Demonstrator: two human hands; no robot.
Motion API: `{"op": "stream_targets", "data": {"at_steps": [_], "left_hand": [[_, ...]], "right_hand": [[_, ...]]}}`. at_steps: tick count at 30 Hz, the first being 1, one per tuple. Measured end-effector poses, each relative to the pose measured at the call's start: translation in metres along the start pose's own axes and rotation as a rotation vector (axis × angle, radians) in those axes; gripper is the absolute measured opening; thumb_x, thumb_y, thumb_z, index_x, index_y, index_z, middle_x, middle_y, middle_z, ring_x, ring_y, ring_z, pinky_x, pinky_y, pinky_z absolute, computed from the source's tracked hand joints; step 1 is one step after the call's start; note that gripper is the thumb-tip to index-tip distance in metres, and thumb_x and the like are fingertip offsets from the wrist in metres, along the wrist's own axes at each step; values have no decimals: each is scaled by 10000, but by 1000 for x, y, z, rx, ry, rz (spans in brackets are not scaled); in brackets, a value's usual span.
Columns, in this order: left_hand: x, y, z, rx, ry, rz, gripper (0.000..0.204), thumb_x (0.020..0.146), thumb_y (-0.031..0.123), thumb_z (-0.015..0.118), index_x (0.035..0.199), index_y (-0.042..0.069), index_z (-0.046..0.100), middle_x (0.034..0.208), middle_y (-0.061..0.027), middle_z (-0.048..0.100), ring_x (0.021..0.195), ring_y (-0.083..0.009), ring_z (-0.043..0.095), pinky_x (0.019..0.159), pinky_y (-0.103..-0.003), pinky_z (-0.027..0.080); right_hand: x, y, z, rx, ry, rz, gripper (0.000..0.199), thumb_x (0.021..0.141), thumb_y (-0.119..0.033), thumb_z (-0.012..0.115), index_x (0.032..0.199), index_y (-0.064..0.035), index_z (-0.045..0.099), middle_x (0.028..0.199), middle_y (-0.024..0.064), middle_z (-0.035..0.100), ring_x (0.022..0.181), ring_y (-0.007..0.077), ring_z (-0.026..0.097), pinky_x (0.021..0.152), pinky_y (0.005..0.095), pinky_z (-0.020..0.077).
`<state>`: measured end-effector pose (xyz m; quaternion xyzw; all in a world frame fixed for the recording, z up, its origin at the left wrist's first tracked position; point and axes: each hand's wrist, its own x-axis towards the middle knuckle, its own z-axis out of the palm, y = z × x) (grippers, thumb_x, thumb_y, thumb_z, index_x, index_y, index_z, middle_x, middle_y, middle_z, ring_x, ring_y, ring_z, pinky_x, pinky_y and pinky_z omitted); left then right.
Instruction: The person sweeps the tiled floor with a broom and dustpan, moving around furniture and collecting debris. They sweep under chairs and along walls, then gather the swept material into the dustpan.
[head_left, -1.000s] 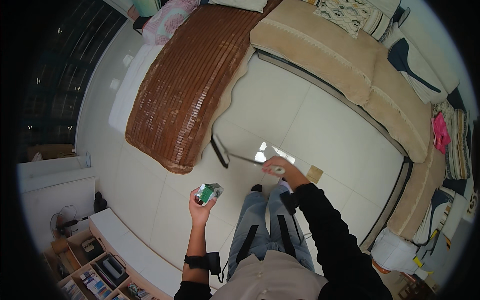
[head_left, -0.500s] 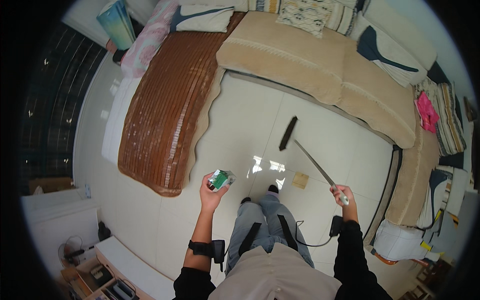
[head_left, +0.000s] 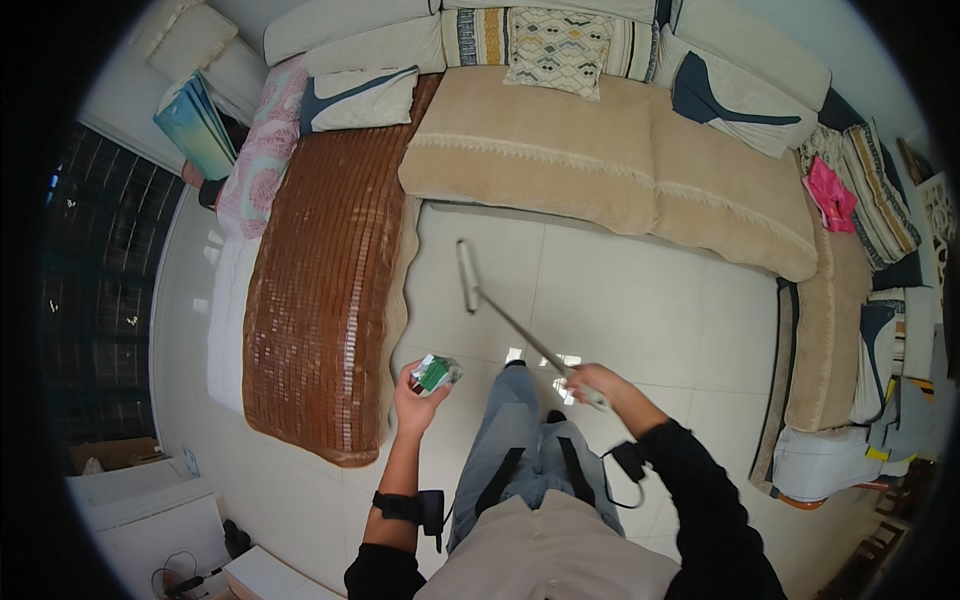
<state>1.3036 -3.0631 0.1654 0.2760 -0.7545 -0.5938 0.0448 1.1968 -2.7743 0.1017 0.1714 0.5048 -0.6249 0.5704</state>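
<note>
My left hand is wrapped round a small green-and-clear packet, held up beside the sofa's brown-matted section; its contents cannot be made out. My right hand grips the end of a grey long-handled broom. From there the pole slants away to the far left. Its narrow, bar-shaped head shows a light grey side, over the floor between the sofa's sections. Whether the head touches the tiles I cannot tell.
A sofa with beige covers runs along the far side and right. A brown slatted mat covers its left section. Cushions and a pink cloth lie on it. Glossy tiles reflect light. A white cabinet stands near left.
My right hand has moved left, swinging the broom head leftward and turning its dark bristles out of sight. The left hand still holds the packet. A tan square on the floor is no longer visible.
</note>
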Motion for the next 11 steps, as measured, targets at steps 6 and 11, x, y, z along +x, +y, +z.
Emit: {"op": "stream_targets", "data": {"at_steps": [6,11], "left_hand": [[58,9,-39,5,27,18,483,569,2,671,984,9,425,875,-59,512,793,-128,504,714,-243,413],[97,8,-48,36,-57,-47,485,574,-6,664,989,20,415,878,-52,508,794,-128,500,719,-250,411]], "right_hand": [[177,-71,72,156,-147,137,148,688,-88,492,558,-22,469,484,43,463,366,109,429,335,218,350],[191,-74,25,466,-142,144,126,710,-105,483,628,-11,483,514,68,483,353,112,427,337,227,392]]}}
